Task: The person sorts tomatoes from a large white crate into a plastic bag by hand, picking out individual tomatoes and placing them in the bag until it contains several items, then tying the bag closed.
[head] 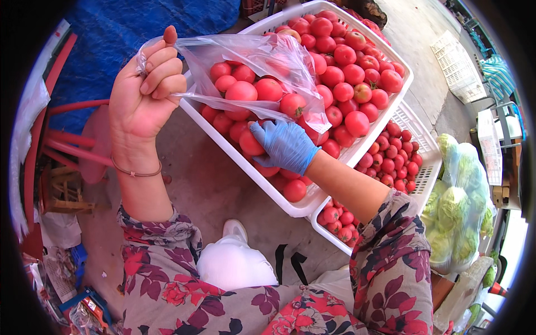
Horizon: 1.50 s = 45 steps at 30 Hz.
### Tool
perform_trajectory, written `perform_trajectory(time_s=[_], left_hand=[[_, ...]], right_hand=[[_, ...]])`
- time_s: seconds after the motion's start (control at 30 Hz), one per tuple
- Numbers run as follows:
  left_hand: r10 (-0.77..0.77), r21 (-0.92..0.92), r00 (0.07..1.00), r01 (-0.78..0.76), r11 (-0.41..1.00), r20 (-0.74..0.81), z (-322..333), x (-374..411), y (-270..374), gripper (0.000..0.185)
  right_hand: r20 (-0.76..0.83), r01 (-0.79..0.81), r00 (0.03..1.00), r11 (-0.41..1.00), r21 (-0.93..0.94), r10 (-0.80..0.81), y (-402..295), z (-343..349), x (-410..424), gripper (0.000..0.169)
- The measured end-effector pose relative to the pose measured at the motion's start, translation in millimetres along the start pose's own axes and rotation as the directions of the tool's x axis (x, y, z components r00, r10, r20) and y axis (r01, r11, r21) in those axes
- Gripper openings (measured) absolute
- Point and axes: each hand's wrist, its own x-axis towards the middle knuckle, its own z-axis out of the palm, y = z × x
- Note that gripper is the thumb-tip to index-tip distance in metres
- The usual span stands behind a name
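Note:
My bare left hand [157,79] is closed on the gathered edge of a clear plastic bag [209,50] and holds it up at the left. The bag stretches to the right over a white plastic crate [238,167] full of red tomatoes [343,92]. Several tomatoes show inside or behind the film; which of them lie in the bag is partly unclear. My right hand [287,146], in a blue disposable glove, is below the bag's lower edge with its fingers around a red tomato [251,143] among the others in the crate.
Under the big crate's right side stands a second white crate [427,167] with smaller tomatoes. Bagged green cabbages [454,209] are at the right. A pink stool [94,142] and a blue tarp [96,37] lie to the left. White crates [458,67] stand farther off.

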Motion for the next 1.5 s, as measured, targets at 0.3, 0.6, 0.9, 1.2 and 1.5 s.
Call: perform_trajectory(time_s=[0.3,0.6,0.9,1.2,1.5], left_hand=[[-0.026,-0.061,0.996,0.031,0.998,0.082,3.3,6.8,-6.5,0.021],[-0.021,-0.031,1.000,0.020,0.999,-0.016,2.6,-2.5,-5.9,0.024],[-0.066,0.060,0.998,0.067,0.996,-0.022,13.6,-8.0,-13.7,0.029],[-0.082,0.122,0.997,0.081,0.989,0.010,0.5,-12.6,-9.5,0.030],[-0.122,0.155,0.992,0.123,0.980,-0.012,18.6,-6.4,-2.6,0.033]], right_hand=[[0.084,0.103,0.992,0.990,-0.094,-0.095,1.4,-10.7,8.5,0.050],[0.185,-0.118,0.975,0.993,-0.025,0.121,-8.3,-21.9,8.4,0.059],[0.081,-0.116,0.989,0.991,-0.060,0.121,-16.3,-13.5,11.9,0.054],[0.275,-0.446,0.889,0.550,0.706,0.366,9.2,-64.0,-9.0,0.054],[0.373,-0.552,0.772,0.250,0.796,0.515,29.3,-76.0,131.5,0.051]])
